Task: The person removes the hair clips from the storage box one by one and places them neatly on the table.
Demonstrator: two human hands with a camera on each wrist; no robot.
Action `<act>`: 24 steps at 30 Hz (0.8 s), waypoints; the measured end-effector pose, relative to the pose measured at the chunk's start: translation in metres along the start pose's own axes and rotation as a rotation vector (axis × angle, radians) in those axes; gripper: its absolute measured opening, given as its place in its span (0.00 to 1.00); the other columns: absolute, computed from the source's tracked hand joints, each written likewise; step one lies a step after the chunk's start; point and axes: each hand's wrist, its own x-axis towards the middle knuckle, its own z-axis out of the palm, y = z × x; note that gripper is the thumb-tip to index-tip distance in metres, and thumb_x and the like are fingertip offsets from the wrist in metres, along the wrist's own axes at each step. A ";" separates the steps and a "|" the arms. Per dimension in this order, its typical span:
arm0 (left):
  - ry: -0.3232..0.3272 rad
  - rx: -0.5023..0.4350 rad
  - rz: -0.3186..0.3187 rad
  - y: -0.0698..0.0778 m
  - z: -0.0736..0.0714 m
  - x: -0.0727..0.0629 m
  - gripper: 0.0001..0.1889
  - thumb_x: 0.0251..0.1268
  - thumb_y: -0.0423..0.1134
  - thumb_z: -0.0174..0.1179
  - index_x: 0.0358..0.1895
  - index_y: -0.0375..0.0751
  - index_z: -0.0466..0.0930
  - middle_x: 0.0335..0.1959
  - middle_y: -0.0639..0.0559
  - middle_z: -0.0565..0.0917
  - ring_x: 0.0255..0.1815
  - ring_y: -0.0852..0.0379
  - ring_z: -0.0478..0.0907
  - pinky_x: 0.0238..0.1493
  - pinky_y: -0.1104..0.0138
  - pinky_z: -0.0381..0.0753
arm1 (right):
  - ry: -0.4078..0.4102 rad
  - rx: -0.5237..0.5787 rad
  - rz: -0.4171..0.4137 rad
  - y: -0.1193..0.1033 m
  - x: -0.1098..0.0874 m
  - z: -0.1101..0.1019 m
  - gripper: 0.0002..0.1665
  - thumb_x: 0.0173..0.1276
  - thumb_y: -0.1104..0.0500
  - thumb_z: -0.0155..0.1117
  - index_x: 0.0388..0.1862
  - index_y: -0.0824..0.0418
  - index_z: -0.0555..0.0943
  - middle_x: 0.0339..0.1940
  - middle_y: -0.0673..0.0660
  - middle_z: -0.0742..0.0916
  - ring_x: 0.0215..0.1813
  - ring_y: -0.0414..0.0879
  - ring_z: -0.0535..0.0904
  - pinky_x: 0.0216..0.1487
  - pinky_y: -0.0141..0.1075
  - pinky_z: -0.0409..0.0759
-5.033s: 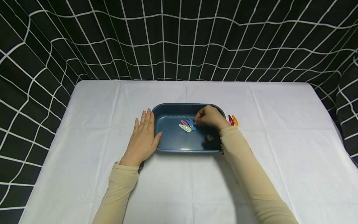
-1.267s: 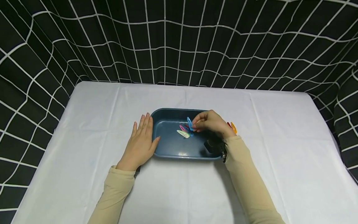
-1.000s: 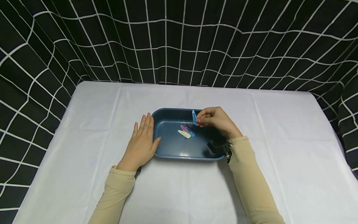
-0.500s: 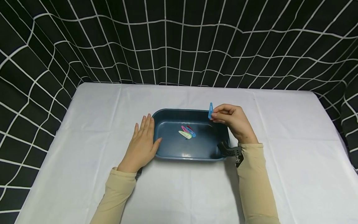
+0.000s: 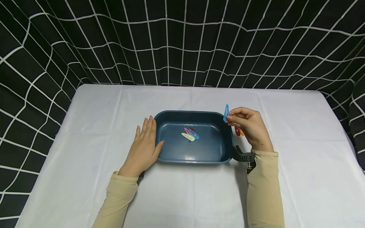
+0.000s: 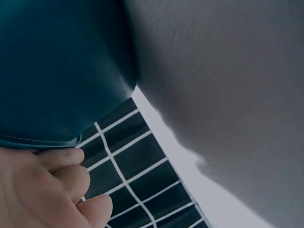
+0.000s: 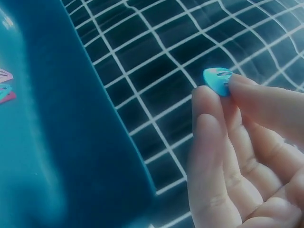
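Observation:
Between thumb and fingertips, my right hand point(image 5: 249, 126) pinches a blue snap hair clip point(image 5: 226, 112) upright over the right rim of a dark blue tray point(image 5: 171, 152). The right wrist view shows the same blue clip point(image 7: 217, 80) at the fingertips. My left hand point(image 5: 142, 145) rests with straight fingers against the tray's left rim. Inside the tray lie a light green hair clip point(image 5: 188, 136), a pink one point(image 5: 187, 131), a second blue one point(image 5: 195, 134) and a partly covered red one point(image 5: 192, 129).
Just right of the tray, a red hair clip point(image 5: 237, 131) and an orange one point(image 5: 242, 132) lie on the white tablecloth point(image 5: 182, 193), partly behind my right hand. A black cloth with a white grid point(image 5: 176, 41) hangs behind and beside the table.
My right hand has lifted the blue hair clip from the pile and carried it right, to the tray's right rim. My left hand has stayed at the left rim.

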 end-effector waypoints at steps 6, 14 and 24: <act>-0.008 -0.003 -0.003 -0.002 0.000 -0.003 0.38 0.72 0.47 0.48 0.71 0.24 0.44 0.75 0.35 0.41 0.75 0.44 0.34 0.71 0.49 0.37 | 0.019 0.038 -0.036 -0.003 -0.008 -0.009 0.10 0.62 0.76 0.59 0.30 0.65 0.84 0.28 0.55 0.87 0.30 0.43 0.84 0.37 0.31 0.81; -0.013 0.000 -0.005 -0.001 -0.001 -0.002 0.37 0.72 0.47 0.47 0.71 0.24 0.44 0.75 0.35 0.42 0.75 0.45 0.33 0.71 0.49 0.36 | 0.032 0.073 -0.053 -0.007 -0.012 -0.020 0.11 0.62 0.77 0.58 0.31 0.66 0.83 0.28 0.56 0.87 0.29 0.43 0.84 0.36 0.31 0.81; -0.012 -0.007 -0.002 0.002 0.000 -0.001 0.37 0.72 0.47 0.48 0.71 0.23 0.44 0.74 0.34 0.43 0.75 0.42 0.37 0.71 0.49 0.37 | 0.046 0.052 -0.026 -0.009 -0.018 -0.029 0.09 0.62 0.76 0.59 0.31 0.67 0.83 0.29 0.57 0.87 0.30 0.44 0.84 0.36 0.32 0.82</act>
